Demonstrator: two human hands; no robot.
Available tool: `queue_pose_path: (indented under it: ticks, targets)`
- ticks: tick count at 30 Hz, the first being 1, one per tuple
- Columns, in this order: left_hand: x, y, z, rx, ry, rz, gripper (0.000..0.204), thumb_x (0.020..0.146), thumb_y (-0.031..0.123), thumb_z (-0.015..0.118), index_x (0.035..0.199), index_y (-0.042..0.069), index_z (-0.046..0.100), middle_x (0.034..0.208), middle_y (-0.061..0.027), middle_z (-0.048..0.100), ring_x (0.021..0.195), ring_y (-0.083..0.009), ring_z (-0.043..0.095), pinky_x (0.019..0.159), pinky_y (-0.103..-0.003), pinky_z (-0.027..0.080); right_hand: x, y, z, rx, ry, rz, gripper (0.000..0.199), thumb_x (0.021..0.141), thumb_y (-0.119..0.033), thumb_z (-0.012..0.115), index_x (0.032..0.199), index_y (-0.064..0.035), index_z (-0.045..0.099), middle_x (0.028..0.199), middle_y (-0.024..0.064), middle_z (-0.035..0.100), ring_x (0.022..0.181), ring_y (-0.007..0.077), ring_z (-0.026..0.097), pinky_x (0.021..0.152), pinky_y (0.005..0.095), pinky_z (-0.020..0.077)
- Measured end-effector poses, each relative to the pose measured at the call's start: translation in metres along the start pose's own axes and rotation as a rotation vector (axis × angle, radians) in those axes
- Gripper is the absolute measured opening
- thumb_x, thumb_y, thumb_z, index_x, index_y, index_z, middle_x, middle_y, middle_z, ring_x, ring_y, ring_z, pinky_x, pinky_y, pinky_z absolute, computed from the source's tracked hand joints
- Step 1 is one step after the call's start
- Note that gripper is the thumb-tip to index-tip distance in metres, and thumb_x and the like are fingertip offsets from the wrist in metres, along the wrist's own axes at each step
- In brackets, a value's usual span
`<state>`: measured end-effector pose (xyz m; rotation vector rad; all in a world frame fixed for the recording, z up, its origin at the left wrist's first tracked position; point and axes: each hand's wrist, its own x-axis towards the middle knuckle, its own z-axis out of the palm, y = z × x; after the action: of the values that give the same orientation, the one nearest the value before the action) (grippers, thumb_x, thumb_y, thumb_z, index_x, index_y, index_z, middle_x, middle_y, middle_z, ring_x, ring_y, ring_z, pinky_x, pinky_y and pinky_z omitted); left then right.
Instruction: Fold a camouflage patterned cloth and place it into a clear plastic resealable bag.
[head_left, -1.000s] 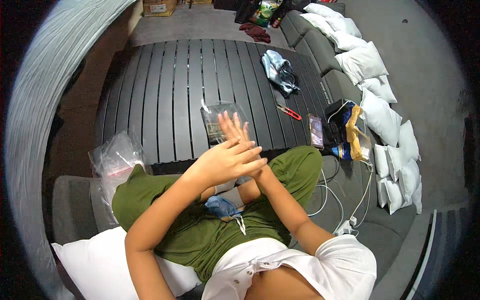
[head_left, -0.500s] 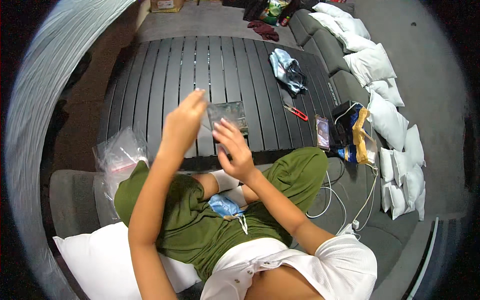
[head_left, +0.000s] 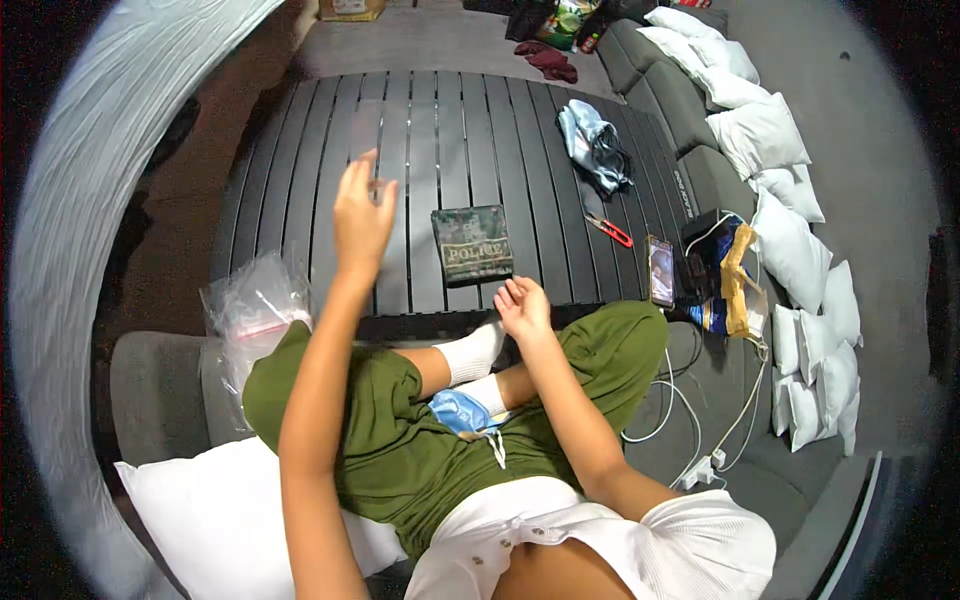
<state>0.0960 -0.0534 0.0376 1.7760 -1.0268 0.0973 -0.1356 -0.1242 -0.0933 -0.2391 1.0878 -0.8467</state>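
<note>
On the slatted black table (head_left: 400, 240) lies a flat, square, dark camouflage-patterned piece (head_left: 473, 235) with a lettered band; whether it is a pouch or folded cloth, I cannot make out. My right hand (head_left: 523, 306) is by its near right corner, fingers loosely curled and apart, nothing visible in them. Raised over the table to the left, my left hand (head_left: 364, 220) has its thumb and fingers apart. Just beyond those fingertips is a faint, blurred see-through plastic sheet or bag (head_left: 368, 122), seemingly loose from the hand.
Clear plastic bags (head_left: 255, 310) lie by my left knee. Across the table's right side are shiny blue-and-black cloth (head_left: 595, 145), red-handled snips (head_left: 612, 232) and a phone (head_left: 661, 270). White cables (head_left: 690, 420) trail over the sofa; white pillows (head_left: 760, 135) line the right.
My left hand has moved away from the camouflage piece, and the clear plastic no longer covers it. My right hand has drawn back toward me to its near right corner.
</note>
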Motion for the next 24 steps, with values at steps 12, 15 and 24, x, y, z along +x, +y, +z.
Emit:
queue_pose_path:
  ticks: [12,15,24]
  targets:
    - [-0.049,-0.065,0.147,-1.223,0.112,-0.705,0.045,0.075,-0.002,0.060,0.118,0.001,0.047,0.112,-0.0028,0.051,0.077,-0.0075,0.052,0.062,-0.018,0.043,0.034,0.043,0.103,-0.726,0.772,-0.214,0.047,0.069,-0.020,0.067,0.099,0.0132,0.053,0.109,0.0279,0.053,0.097,0.0374,0.055,0.083,0.0386,0.0437]
    - [-0.051,-0.062,0.159,-1.237,0.154,-0.763,0.049,0.078,-0.003,0.057,0.124,0.003,0.040,0.120,-0.0053,0.046,0.090,-0.0151,0.056,0.071,-0.022,0.047,0.035,0.035,0.112,-0.636,0.830,-0.191,0.045,0.069,-0.015,0.068,0.101,0.0127,0.052,0.109,0.0268,0.053,0.096,0.0362,0.055,0.083,0.0383,0.0443]
    - [-0.057,-0.059,0.158,-1.309,0.334,-0.776,0.042,0.078,-0.002,0.058,0.118,0.003,0.045,0.121,-0.0061,0.044,0.097,-0.0168,0.052,0.077,-0.026,0.048,0.031,0.027,0.103,-0.318,0.464,-0.236,0.025,0.063,-0.005,0.067,0.083,0.0072,0.058,0.085,0.0145,0.061,0.069,0.0215,0.058,0.063,0.0339,0.0471]
